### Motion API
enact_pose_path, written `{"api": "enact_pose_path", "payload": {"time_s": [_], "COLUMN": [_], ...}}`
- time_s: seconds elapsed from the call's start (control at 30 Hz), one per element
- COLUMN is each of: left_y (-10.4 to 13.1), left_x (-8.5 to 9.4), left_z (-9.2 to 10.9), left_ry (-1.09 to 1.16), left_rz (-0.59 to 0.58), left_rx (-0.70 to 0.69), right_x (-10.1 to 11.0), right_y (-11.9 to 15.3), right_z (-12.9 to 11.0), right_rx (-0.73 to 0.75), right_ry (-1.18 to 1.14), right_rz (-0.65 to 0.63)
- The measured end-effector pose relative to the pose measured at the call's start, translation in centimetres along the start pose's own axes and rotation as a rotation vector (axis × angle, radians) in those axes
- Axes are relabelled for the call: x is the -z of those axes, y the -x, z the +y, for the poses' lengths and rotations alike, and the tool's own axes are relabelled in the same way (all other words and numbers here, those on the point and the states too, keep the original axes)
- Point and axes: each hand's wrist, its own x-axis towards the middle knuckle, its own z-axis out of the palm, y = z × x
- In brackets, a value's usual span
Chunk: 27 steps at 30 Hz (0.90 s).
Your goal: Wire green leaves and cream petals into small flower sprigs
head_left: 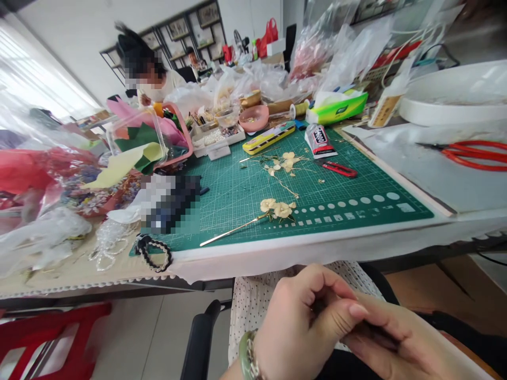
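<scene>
Beyond the left hand [295, 316], nearer than the right hand [390, 340], the flower hairpin [268, 206] lies by the cutting mat [225, 195]'s front edge, stick leftward; both hands curl together, any grip hidden.

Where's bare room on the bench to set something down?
On the green gridded cutting mat: one patch between the dark blurred object and the gold stick with cream flowers, another between the small red-handled tool and the mat's right edge. It's crowded along the back, around the yellow printed box, and leftward, with clear plastic bags.
</scene>
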Motion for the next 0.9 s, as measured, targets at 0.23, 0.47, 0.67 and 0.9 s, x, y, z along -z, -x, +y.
{"api": "enact_pose_path", "payload": {"time_s": [0.23,0.47,0.67,0.9], "left_y": [-0.6,-0.7,-0.7,-0.4], "left_x": [-0.9,-1.6,-2.3,-2.8], "left_z": [-2.8,-4.7,-5.2,-3.8], "left_ry": [0.355,0.691,0.742,0.542], "left_rz": [0.054,-0.175,-0.248,-0.051], "left_rx": [0.070,0.191,0.132,0.193], "right_x": [1.1,0.9,1.5,2.0], "right_y": [-0.8,-0.8,-1.0,-1.7], "right_z": [0.5,-0.8,-1.1,-0.7], "right_rx": [0.101,-0.069,0.103,0.356], "right_ry": [0.057,-0.184,0.043,0.308], "right_rz": [0.166,0.153,0.331,0.443]}}
